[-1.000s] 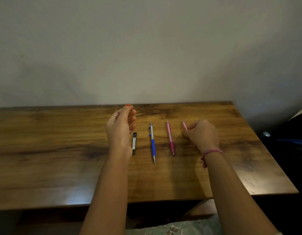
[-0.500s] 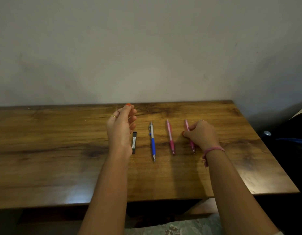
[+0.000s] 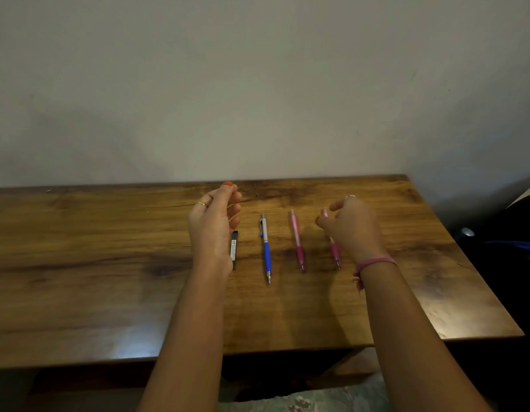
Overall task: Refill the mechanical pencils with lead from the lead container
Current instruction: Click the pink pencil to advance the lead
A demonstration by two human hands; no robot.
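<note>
Three mechanical pencils lie side by side on the wooden table (image 3: 94, 263), tips toward me: a blue and silver pencil (image 3: 266, 251), a pink pencil (image 3: 297, 242) and a second pink pencil (image 3: 335, 254) at the right. The black lead container (image 3: 234, 251) lies left of the blue pencil. My left hand (image 3: 213, 227) hovers just left of the container with relaxed fingers, holding nothing and hiding the container's left edge. My right hand (image 3: 353, 230) is raised over the right pink pencil with loose fingers and covers its middle.
The table's back edge meets a plain wall. Its right edge drops off beside dark objects (image 3: 495, 248) in shadow. Patterned fabric (image 3: 317, 399) shows below the front edge.
My right hand shifted the right pink pencil into line with the others, then let go and lifted off it. My left hand stayed in place.
</note>
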